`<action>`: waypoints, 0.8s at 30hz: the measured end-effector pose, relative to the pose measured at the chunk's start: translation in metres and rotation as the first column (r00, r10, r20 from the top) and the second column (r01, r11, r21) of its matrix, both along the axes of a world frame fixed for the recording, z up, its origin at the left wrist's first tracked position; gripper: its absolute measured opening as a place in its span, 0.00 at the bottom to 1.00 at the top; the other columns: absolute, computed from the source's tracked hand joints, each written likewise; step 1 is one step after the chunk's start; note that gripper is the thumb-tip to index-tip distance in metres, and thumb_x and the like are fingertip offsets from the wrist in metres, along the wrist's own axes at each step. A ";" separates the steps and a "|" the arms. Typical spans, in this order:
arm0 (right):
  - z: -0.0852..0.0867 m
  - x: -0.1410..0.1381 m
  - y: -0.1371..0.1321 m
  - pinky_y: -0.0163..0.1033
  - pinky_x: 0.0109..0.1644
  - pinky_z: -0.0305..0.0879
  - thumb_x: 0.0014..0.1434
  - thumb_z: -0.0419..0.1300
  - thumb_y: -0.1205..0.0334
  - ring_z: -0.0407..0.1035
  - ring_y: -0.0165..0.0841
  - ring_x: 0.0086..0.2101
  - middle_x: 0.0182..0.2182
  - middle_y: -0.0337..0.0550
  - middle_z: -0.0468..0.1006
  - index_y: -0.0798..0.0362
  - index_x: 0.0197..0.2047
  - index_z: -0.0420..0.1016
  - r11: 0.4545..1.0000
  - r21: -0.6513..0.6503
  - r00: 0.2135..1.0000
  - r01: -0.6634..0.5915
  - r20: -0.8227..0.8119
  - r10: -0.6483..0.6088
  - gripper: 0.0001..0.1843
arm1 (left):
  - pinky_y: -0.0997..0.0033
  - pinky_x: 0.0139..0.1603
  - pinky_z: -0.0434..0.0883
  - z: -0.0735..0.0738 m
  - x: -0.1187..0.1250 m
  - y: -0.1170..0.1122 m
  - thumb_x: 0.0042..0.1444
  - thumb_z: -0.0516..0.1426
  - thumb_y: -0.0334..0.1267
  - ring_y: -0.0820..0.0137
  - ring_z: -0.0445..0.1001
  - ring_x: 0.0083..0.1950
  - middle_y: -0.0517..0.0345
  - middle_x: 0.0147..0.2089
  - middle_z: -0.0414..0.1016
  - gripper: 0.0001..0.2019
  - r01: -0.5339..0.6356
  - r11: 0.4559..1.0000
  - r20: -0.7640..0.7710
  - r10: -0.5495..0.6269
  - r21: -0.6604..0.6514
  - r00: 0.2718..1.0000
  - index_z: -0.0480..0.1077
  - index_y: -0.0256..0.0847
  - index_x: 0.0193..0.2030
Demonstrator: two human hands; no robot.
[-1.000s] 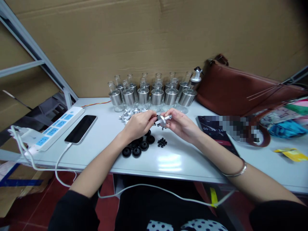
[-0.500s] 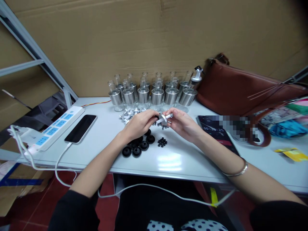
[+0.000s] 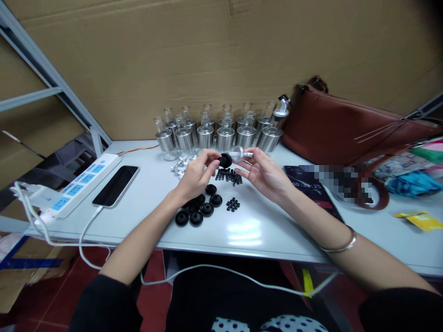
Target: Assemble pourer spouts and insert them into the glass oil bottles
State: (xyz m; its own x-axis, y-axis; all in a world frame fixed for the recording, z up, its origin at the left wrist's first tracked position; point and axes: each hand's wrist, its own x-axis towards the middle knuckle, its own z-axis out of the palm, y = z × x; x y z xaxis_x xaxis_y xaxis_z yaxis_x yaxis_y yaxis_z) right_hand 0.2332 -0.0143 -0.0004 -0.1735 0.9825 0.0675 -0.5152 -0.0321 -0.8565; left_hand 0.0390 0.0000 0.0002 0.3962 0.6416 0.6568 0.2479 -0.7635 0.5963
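Note:
Above the table, my left hand [image 3: 198, 176] pinches a black ribbed stopper [image 3: 225, 161] between thumb and fingers. Against the stopper's right side is a silver pourer spout [image 3: 237, 153]; whether it is fully seated cannot be seen. The thin end of the spout lies between the thumb and fingers of my right hand [image 3: 268, 179], whose lower fingers are spread. Beneath the hands lie small black strips [image 3: 228, 176]. Loose black stoppers [image 3: 206, 209] and a cluster of tiny black caps [image 3: 233, 204] rest nearer me. Partly behind my left hand is a pile of silver spouts [image 3: 180, 166].
Several steel-sleeved glass bottles [image 3: 225, 138] stand along the back, one fitted with a pourer [image 3: 281, 108]. A phone [image 3: 116, 185] and power strip [image 3: 81, 184] are left. A tablet-like screen [image 3: 311, 189], brown bag [image 3: 332, 124] and yellow packet [image 3: 420, 221] are right.
Both hands have risen slightly with the spout. The black stopper, mostly hidden by my left fingers before, now shows at the spout's left end.

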 end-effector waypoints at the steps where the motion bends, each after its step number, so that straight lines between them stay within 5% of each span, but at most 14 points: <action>1: 0.000 0.000 0.000 0.39 0.46 0.66 0.51 0.66 0.48 0.71 0.31 0.42 0.35 0.33 0.77 0.46 0.32 0.74 1.000 0.000 1.000 0.001 0.001 -0.001 0.12 | 0.75 0.32 0.67 0.001 0.000 0.000 0.65 0.48 0.40 0.78 0.68 0.26 0.62 0.32 0.69 0.07 0.020 0.999 0.031 -0.020 -0.030 0.999 0.61 0.40 0.43; 13: 0.002 -0.003 -0.004 0.40 0.45 0.66 0.46 0.68 0.47 0.71 0.31 0.38 0.32 0.34 0.77 0.47 0.31 0.72 0.998 -0.012 0.995 -0.066 0.077 0.067 0.15 | 0.74 0.33 0.67 0.004 0.003 -0.002 0.63 0.51 0.46 0.77 0.68 0.27 0.64 0.29 0.66 0.11 0.186 0.950 0.209 -0.135 -0.251 0.969 0.59 0.41 0.42; 24: 0.000 -0.001 -0.003 0.38 0.46 0.66 0.47 0.69 0.50 0.71 0.29 0.38 0.33 0.34 0.78 0.46 0.33 0.74 0.995 0.018 0.992 -0.095 0.089 0.093 0.14 | 0.74 0.33 0.68 0.005 0.000 0.005 0.58 0.56 0.52 0.76 0.70 0.29 0.64 0.29 0.67 0.17 0.347 0.815 0.302 -0.223 -0.464 0.927 0.60 0.40 0.41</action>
